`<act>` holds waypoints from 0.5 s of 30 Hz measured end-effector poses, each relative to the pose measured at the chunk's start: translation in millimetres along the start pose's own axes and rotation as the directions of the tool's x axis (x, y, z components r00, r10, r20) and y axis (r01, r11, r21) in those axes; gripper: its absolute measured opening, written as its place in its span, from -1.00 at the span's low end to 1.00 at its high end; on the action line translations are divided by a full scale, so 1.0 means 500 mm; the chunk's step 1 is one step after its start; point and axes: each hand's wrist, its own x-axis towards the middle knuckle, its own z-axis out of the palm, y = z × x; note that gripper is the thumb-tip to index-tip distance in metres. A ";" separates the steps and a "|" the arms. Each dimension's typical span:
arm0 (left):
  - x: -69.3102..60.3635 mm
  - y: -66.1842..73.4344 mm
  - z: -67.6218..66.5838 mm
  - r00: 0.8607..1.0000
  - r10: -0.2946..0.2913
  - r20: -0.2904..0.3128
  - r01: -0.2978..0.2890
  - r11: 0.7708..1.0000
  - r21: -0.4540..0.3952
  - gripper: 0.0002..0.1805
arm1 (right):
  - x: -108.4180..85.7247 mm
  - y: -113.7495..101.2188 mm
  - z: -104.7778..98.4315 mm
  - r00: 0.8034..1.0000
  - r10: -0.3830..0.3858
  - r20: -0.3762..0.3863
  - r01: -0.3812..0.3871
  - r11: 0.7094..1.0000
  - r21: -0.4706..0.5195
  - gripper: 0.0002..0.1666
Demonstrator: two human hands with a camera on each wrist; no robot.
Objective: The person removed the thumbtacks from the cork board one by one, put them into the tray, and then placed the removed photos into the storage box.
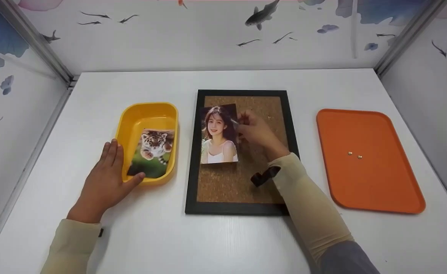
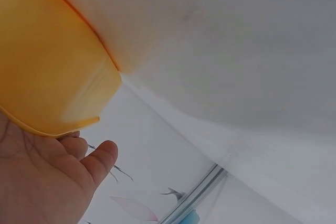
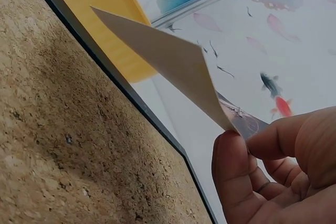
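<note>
My right hand (image 1: 257,131) pinches the right edge of a portrait photo (image 1: 219,139) between thumb and fingers. In the right wrist view the photo's plain back (image 3: 163,56) stands off a cork board (image 3: 84,129), slightly bent. The black-framed cork board (image 1: 223,186) lies in the middle of the white table. My left hand (image 1: 107,180) rests with straight fingers against the left rim of a yellow tray (image 1: 147,110), its thumb over the near corner. A tiger cub photo (image 1: 153,154) lies inside that tray. From below, the left wrist view shows the hand (image 2: 47,177) touching the tray's rim.
To the right lies an orange tray (image 1: 368,182) with two small gold-coloured pins (image 1: 355,155) on it. White panels with fish prints (image 1: 193,42) enclose the table at the back and sides. A dark strap (image 1: 265,176) hangs from the right cuff above the cork.
</note>
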 end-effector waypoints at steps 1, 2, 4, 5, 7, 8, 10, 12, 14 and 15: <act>0.000 0.000 0.000 1.000 0.000 0.003 0.000 1.000 0.000 0.18 | 0.001 -0.001 0.001 1.000 -0.005 0.006 0.005 1.000 0.005 -0.78; 0.000 0.001 -0.001 1.000 0.000 0.005 0.000 1.000 0.002 0.18 | 0.002 -0.002 0.001 1.000 -0.006 0.011 0.006 1.000 0.009 -0.78; -0.001 0.001 -0.002 1.000 -0.003 0.013 0.003 1.000 0.007 0.17 | 0.002 -0.005 0.002 1.000 -0.006 0.016 0.006 1.000 0.004 -0.78; 0.000 0.002 -0.003 1.000 -0.005 0.017 0.005 1.000 0.011 0.17 | 0.002 -0.007 0.003 1.000 -0.007 0.019 0.007 1.000 0.002 -0.78; 0.000 0.003 -0.005 0.999 -0.010 0.032 0.009 1.000 0.026 0.17 | 0.000 -0.009 0.003 1.000 -0.010 0.022 0.010 1.000 -0.007 -0.78; 0.001 0.004 -0.006 0.999 -0.012 0.044 0.011 0.999 0.033 0.17 | -0.001 -0.010 0.004 1.000 -0.008 0.024 0.008 1.000 -0.009 -0.78; 0.002 0.006 -0.008 0.998 -0.017 0.066 0.014 0.999 0.044 0.17 | -0.003 -0.012 0.005 0.999 -0.009 0.031 0.009 1.000 -0.013 -0.78; 0.003 0.007 -0.009 0.996 -0.022 0.084 0.018 0.998 0.054 0.17 | -0.005 -0.013 0.007 0.999 -0.010 0.041 0.010 1.000 -0.021 -0.77; 0.003 0.007 -0.009 0.996 -0.025 0.091 0.020 0.998 0.055 0.16 | -0.006 -0.015 0.010 0.999 -0.008 0.049 0.010 0.999 -0.033 -0.77; 0.003 0.007 -0.009 0.996 -0.026 0.091 0.021 0.998 0.054 0.16 | -0.008 -0.016 0.011 0.999 -0.009 0.053 0.011 0.999 -0.039 -0.77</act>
